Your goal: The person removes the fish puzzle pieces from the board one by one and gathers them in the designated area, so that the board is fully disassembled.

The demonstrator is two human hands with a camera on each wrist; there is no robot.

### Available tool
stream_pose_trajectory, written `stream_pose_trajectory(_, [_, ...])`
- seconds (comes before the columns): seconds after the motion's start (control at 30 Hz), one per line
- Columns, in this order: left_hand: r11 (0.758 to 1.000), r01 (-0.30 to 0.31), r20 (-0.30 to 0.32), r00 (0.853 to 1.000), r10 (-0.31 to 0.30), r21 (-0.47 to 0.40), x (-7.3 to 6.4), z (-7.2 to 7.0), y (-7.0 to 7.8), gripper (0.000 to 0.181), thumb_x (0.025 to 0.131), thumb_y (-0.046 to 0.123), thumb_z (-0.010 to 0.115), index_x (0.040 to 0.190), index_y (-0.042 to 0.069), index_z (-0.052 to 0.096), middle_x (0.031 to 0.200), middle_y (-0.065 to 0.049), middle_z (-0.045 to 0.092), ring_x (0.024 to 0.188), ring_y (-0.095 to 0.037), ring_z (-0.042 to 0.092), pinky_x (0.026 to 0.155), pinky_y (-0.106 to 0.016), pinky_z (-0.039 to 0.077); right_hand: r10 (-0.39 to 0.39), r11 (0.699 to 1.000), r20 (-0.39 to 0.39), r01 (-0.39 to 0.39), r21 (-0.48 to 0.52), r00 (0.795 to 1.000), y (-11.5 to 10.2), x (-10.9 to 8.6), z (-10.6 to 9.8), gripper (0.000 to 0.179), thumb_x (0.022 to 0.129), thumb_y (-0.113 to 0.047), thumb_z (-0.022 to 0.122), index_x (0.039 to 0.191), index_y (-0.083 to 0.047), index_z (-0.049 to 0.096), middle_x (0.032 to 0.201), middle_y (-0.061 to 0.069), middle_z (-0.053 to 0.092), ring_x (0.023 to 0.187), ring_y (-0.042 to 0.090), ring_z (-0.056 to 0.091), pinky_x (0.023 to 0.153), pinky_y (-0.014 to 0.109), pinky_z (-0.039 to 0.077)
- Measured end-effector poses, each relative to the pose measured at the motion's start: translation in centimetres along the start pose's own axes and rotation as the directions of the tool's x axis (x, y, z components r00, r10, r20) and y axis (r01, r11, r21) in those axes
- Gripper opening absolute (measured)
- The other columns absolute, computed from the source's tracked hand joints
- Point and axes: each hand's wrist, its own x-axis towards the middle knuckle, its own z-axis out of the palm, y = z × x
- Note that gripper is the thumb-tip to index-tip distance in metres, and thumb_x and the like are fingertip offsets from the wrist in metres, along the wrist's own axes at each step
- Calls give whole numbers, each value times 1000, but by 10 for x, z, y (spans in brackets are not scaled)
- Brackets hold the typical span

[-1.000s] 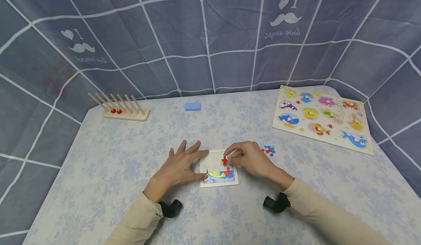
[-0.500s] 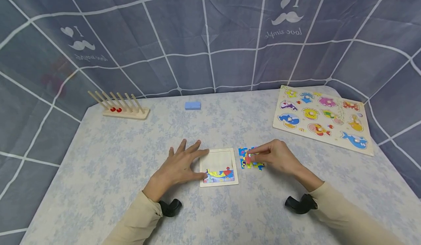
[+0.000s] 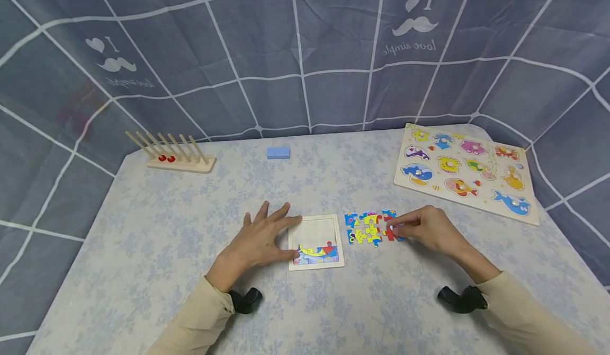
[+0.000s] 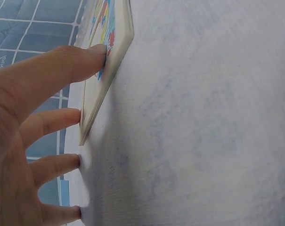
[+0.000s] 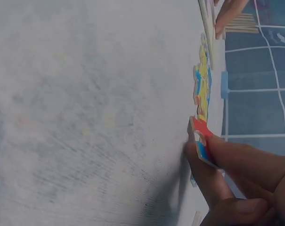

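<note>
A jigsaw puzzle piece (image 5: 202, 149), red and blue with a bit of white, is pinched between the thumb and finger of my right hand (image 3: 431, 230). It is at the right end of a cluster of joined puzzle pieces (image 3: 367, 230) on the table. My left hand (image 3: 257, 241) spreads its fingers at the left side of a small wooden puzzle frame (image 3: 312, 222). In the left wrist view its thumb (image 4: 93, 59) rests on the frame's edge. Colourful pieces (image 3: 316, 255) fill the frame's lower part; bare wood shows above them.
At the back left stands a wooden peg rack (image 3: 183, 167) with two red beads. A blue block (image 3: 278, 153) lies at the back middle. A large knobbed sea-animal puzzle board (image 3: 481, 198) occupies the back right. A grid-patterned curtain (image 3: 267, 53) hangs behind the table.
My right hand has moved right, from over the frame to the right end of the piece cluster, with a red piece in its fingers. The left hand stays at the frame.
</note>
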Motion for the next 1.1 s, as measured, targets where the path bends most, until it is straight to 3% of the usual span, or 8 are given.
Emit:
stream_pose_trajectory(0.3, [1000,6,2,1000,-6,-4,0,1,-1,75,79,51,78,144,27,53,158,-9,31,143,-52,14,100,-80,14,-4,990,-71,-6,-138,997,1,2,3,18,83,-23,79,99,-16,81,78,-6,73,64,14,44,52,28,28])
stream_pose_trajectory(0.7, [1000,-4,-5,1000,4,5,1,1,0,74,79,51,78,144,27,53,158,-9,32,143,-52,14,100,-81,15,-1,977,-118,-25,-214,993,0,2,6,16,79,-24,81,94,-19,81,68,-9,60,62,13,47,50,31,31])
stream_pose_trajectory(0.97, [1000,-1,-1,1000,1,8,1,2,0,75,79,52,78,144,27,52,158,-9,31,143,-52,14,100,-80,14,-14,981,-136,-13,-194,991,-3,0,3,19,80,-36,81,89,-20,79,71,-9,61,69,14,50,54,31,35])
stream_pose_trajectory(1.1, [1000,4,-2,1000,-4,3,0,2,0,74,79,51,78,144,27,52,158,-8,31,144,-51,13,101,-80,14,-13,988,-109,-4,-152,994,-12,2,5,23,79,-42,80,87,-20,78,71,-8,63,67,14,50,54,29,36])
